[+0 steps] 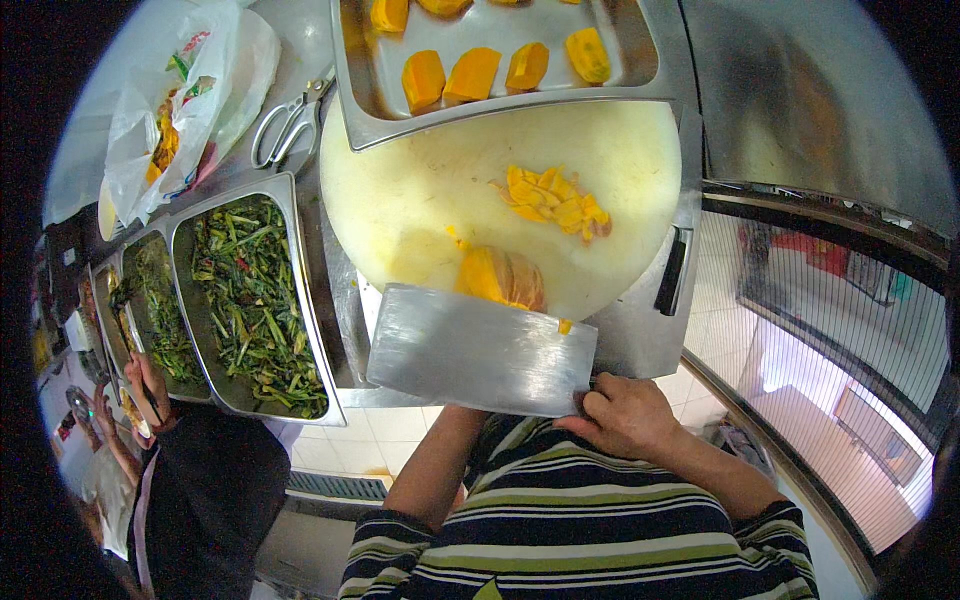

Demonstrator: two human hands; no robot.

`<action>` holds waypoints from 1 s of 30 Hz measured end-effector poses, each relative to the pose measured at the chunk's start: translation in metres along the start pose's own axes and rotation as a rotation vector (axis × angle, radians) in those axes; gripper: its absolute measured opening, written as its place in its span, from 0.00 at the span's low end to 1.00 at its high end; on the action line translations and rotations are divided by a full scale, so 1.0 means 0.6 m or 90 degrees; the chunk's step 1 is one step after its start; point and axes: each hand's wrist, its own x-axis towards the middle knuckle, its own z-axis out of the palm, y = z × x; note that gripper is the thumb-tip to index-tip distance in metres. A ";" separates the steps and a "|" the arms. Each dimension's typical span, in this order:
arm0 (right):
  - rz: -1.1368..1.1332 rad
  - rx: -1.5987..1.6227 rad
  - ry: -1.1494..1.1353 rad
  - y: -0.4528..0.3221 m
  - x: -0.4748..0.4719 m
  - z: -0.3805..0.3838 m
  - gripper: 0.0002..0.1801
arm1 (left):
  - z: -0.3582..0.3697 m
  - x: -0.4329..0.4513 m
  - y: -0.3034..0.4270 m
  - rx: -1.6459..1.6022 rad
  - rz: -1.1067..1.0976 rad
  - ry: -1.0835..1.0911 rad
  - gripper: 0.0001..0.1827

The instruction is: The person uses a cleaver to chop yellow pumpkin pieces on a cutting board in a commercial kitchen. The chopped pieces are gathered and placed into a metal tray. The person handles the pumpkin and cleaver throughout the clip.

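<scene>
My right hand (626,415) grips the handle end of a wide metal cleaver (484,352), its blade pointing left over the near edge of a round white cutting board (405,180). A small orange scrap clings to the blade. Just beyond the blade lies a piece of pumpkin (502,277) with some rind on it, partly covered by the cleaver. Thin pumpkin peelings (555,199) are piled farther back on the board. My left forearm reaches under the blade, and the left hand is hidden behind it, so what it touches does not show.
A metal tray (510,109) with several pumpkin chunks (471,73) overlaps the board's far edge. Scissors (289,131) and a plastic bag (169,120) lie left of it. Pans of cooked greens (255,300) stand at left, beside people. A black-handled knife (673,274) lies at right.
</scene>
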 end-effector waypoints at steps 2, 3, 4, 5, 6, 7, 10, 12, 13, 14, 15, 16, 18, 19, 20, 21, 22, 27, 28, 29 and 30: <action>-0.004 0.000 0.004 0.001 0.004 0.002 0.26 | 0.000 0.004 0.003 0.011 0.013 0.015 0.32; -0.007 0.002 0.006 0.001 0.006 0.004 0.26 | -0.001 0.004 0.005 0.016 0.016 0.022 0.32; -0.006 0.001 0.010 -0.001 0.009 0.005 0.26 | -0.001 0.006 0.006 0.022 0.021 0.029 0.32; -0.004 0.000 0.015 -0.005 0.014 0.005 0.26 | -0.001 0.007 0.008 0.025 0.023 0.033 0.32; -0.002 0.000 0.024 -0.008 0.019 0.007 0.26 | -0.002 0.009 0.007 0.030 0.030 0.038 0.32; -0.001 0.006 0.026 -0.012 0.026 0.010 0.25 | -0.003 0.011 0.008 0.034 0.034 0.041 0.32; 0.000 0.025 0.035 -0.024 0.044 0.011 0.25 | -0.004 0.016 0.011 0.043 0.045 0.051 0.32; 0.010 0.027 -0.005 -0.023 0.047 -0.006 0.25 | -0.002 0.019 0.015 0.053 0.054 0.061 0.32; 0.015 0.026 -0.025 -0.020 0.046 -0.012 0.25 | -0.002 0.020 0.016 0.057 0.058 0.065 0.32; 0.021 0.030 -0.038 -0.017 0.039 -0.014 0.26 | -0.005 0.019 0.019 0.064 0.061 0.071 0.32; 0.028 0.030 -0.045 -0.013 0.030 -0.016 0.27 | -0.004 0.019 0.021 0.067 0.062 0.077 0.32; 0.035 0.030 -0.051 -0.010 0.020 -0.015 0.27 | -0.005 0.020 0.024 0.073 0.065 0.083 0.32; 0.013 0.036 -0.038 -0.005 0.018 -0.006 0.27 | -0.007 0.022 0.025 0.081 0.073 0.097 0.31; 0.019 0.034 -0.035 -0.006 0.020 -0.005 0.27 | -0.006 0.024 0.025 0.083 0.075 0.102 0.31; 0.024 0.032 -0.031 -0.009 0.025 -0.003 0.26 | -0.004 0.025 0.025 0.084 0.079 0.110 0.31; 0.026 0.033 -0.027 -0.012 0.030 0.000 0.26 | -0.004 0.026 0.025 0.086 0.079 0.112 0.31; 0.028 0.036 -0.038 -0.015 0.035 -0.003 0.26 | -0.002 0.026 0.023 0.091 0.082 0.116 0.31; 0.026 0.030 0.025 -0.038 0.100 -0.014 0.27 | 0.003 0.033 0.029 0.092 0.093 0.124 0.31; 0.027 0.027 0.022 -0.035 0.104 -0.020 0.27 | 0.003 0.036 0.032 0.094 0.097 0.128 0.31; 0.029 0.023 0.018 -0.033 0.105 -0.027 0.27 | -0.002 0.039 0.035 0.097 0.102 0.128 0.31; 0.041 0.011 -0.052 -0.025 0.096 -0.032 0.28 | -0.001 0.038 0.039 0.102 0.099 0.131 0.31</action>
